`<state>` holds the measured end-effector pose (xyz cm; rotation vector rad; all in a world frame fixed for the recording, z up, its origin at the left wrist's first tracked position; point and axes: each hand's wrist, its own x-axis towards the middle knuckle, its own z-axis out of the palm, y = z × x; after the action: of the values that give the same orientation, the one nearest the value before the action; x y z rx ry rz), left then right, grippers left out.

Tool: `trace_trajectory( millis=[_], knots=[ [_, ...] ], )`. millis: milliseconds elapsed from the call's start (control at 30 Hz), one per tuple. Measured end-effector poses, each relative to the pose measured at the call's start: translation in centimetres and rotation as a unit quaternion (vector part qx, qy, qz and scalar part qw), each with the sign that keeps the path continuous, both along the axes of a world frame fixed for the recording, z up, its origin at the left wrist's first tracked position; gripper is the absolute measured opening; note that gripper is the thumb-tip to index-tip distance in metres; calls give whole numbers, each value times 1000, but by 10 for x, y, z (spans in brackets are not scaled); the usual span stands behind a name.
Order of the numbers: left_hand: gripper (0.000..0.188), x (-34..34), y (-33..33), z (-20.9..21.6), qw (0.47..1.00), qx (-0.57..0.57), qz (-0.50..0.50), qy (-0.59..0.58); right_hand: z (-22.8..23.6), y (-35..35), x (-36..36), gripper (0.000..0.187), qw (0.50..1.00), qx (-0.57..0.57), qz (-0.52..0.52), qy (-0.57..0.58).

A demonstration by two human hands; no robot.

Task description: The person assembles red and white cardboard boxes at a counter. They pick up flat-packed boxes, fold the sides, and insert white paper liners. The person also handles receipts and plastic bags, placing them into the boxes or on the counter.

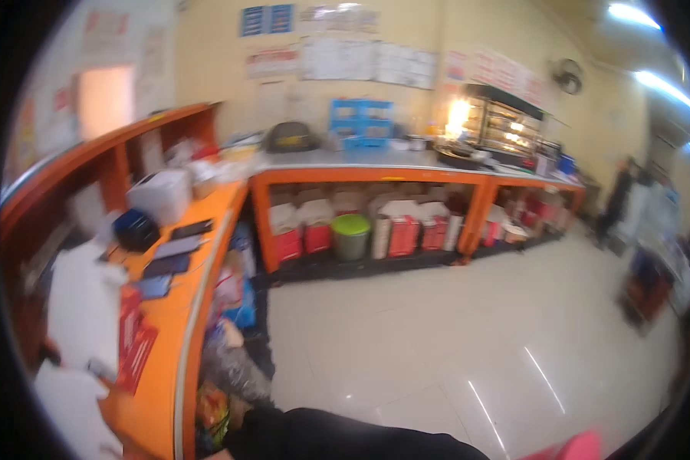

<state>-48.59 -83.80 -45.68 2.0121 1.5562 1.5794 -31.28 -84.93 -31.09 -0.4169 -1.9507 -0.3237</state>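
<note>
At the bottom edge, beside black clothing [353, 438], a small skin-coloured patch [221, 455] shows, perhaps part of my left hand; its fingers are hidden. My right hand is out of view. Nearest on the left is the orange counter [165, 368]. On it lie white sheets [88, 307], red printed cards [136, 349] and several phones [167, 265]. A dark blue rounded object [136, 230] and a white box-shaped device [161, 195] stand farther along. I see nothing held. Blur hides the finer details.
A grey-topped counter [376, 157] runs along the back, bearing a blue crate [360, 123] and a lit display case [506, 126]. Below stand boxes [402, 230] and a green-lidded bucket [350, 236]. Bags [238, 368] line the left counter's foot. Pale floor tiles [406, 337] spread rightward; a pink object [579, 446] pokes in below.
</note>
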Motion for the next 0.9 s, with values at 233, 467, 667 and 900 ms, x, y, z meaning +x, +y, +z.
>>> trace_trajectory(
  millis=[233,467,667,900],
  knots=[
    [46,-105,-76,-19,987,-94,130,19,-84,36,37,99,946,-236,102,197],
    [73,-57,-74,34,997,-56,33,40,-107,70,25,112,875,-419,207,127],
    [69,-49,-68,39,999,-32,4,-2,-120,72,23,70,859,-435,255,85],
    [71,-45,-55,49,996,-36,-26,74,-139,75,36,65,792,-523,242,201]
  ],
)
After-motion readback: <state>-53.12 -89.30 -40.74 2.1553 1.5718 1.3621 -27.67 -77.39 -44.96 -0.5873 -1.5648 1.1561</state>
